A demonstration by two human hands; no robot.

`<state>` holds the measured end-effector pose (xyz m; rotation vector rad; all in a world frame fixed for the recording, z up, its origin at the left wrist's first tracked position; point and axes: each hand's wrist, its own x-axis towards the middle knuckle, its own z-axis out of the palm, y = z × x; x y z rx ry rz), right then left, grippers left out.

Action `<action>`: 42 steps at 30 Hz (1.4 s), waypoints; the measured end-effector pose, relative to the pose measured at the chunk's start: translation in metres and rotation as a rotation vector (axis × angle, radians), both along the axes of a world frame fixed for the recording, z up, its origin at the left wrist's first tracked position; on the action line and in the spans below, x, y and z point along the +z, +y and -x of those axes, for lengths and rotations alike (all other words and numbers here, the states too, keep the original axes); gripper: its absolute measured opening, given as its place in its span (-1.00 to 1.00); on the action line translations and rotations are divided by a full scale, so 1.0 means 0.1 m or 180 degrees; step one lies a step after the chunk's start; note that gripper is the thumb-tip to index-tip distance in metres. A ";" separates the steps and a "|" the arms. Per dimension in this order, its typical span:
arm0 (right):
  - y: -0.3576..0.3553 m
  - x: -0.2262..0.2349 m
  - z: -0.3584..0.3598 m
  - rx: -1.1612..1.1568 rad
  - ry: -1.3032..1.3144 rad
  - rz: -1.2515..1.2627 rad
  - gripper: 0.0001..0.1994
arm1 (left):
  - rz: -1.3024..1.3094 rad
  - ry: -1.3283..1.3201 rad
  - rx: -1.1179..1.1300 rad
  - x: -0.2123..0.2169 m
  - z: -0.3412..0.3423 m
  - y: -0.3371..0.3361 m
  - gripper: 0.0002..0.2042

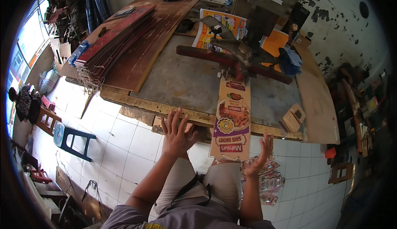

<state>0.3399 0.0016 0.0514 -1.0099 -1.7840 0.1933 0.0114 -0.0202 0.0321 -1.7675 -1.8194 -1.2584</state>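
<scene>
A long printed card panel [233,117] with a food picture, yellow, tan and purple, lies on the metal worktable and overhangs its near edge. Thin cord hangs at its near end. The far end reaches under a dark metal device with a long red bar [198,54]. To the panel's left, my left hand [177,133] is raised with spread fingers, holding nothing, near the table's front edge. My right hand [259,158] is held up just right of the panel's near end, fingers stretched and nothing in it. Both hands look apart from the panel.
At the table's left is a stack of dark red panels [120,32] with cords dangling. A wooden block with a slot [293,118] lies at the right front. Shiny printed pieces [271,181] lie on the tiled floor, and a blue-grey stool [74,140] stands left. Another person [25,105] is far left.
</scene>
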 end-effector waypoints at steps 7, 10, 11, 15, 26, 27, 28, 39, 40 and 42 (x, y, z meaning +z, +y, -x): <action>-0.01 0.59 0.05 0.0775 -0.0955 0.0558 0.08 | 0.0980 0.0517 -0.1512 0.52 -0.23 -0.11 0.02; 0.01 0.66 0.07 0.0694 -0.1182 0.0490 0.05 | 0.0963 0.0390 -0.1795 0.57 -0.29 -0.02 0.00; 0.02 0.66 0.07 0.0681 -0.1212 0.0493 0.04 | 0.0924 0.0381 -0.1792 0.56 -0.30 0.01 0.00; 0.03 0.66 0.07 0.0600 -0.1368 0.0492 0.02 | 0.0801 0.0276 -0.1768 0.49 -0.34 0.03 -0.02; 0.18 0.73 0.07 0.0443 -0.1499 0.0491 -0.01 | 0.1020 0.0562 -0.1420 0.77 -0.38 0.09 -0.08; 0.23 0.76 0.08 0.0431 -0.1594 0.0449 -0.02 | 0.1023 0.0629 -0.1406 0.80 -0.35 0.12 -0.09; 0.27 0.80 0.08 0.0416 -0.1690 0.0408 -0.02 | 0.1025 0.0696 -0.1395 0.85 -0.32 0.14 -0.09; 0.41 0.82 0.07 0.0825 -0.1672 0.0422 0.00 | 0.1141 0.0657 -0.1928 1.17 -0.06 0.32 -0.16; 0.43 0.80 0.07 0.0816 -0.1648 0.0401 0.00 | 0.1076 0.0581 -0.1937 1.20 0.06 0.42 -0.21; 0.41 0.73 0.04 0.0767 -0.1618 0.0430 0.01 | 0.1170 0.0434 -0.1896 1.21 0.16 0.78 -0.33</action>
